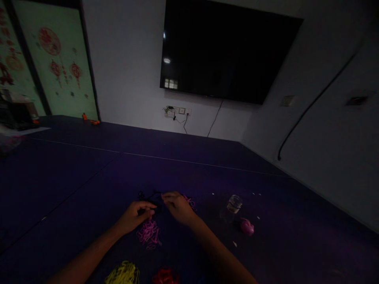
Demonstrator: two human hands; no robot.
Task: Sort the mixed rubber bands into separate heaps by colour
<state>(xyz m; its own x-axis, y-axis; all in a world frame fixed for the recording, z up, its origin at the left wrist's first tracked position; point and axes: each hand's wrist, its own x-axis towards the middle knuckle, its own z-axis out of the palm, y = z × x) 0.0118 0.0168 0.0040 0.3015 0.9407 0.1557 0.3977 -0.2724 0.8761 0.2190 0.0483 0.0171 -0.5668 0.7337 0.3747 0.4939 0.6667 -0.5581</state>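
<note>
Above a pile of pink rubber bands (149, 233), my left hand (136, 216) has its thumb and fingers drawn together at the tips; a bit of pink shows by the thumb. My right hand (177, 205) is pinched just to its right, with a small pink bit at its fingertips; it is too dark to make out fully. Black bands or cord (151, 195) lie on the dark blue surface beyond my fingers. More pink bands (190, 202) are partly hidden behind my right hand.
Yellow bands (123, 273) and red bands (166, 276) lie at the near edge. To the right are a clear container (234, 204) and a pink object (246, 227), with small white scraps around. A large screen (225, 51) hangs on the far wall.
</note>
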